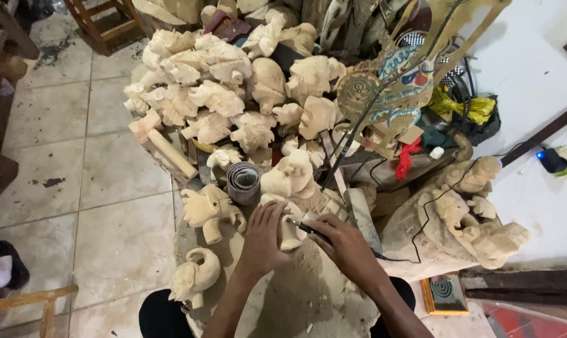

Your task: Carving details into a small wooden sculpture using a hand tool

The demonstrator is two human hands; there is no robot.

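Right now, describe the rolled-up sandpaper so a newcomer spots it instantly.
Start at the big heap of pale carved wooden figures and drop to its near edge, just above the person's left hand. There stands the grey-brown roll of sandpaper, upright. It is the only dark coiled spiral among pale, lumpy carvings.

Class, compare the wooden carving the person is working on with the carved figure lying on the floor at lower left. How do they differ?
The carving in hand is gripped by the left hand, with the right hand holding a corded tool to it; the floor figure lies untouched. The first sits over sawdust, the second on tiles. The floor figure shows whole; fingers partly hide the other. Both are pale, unpainted wood.
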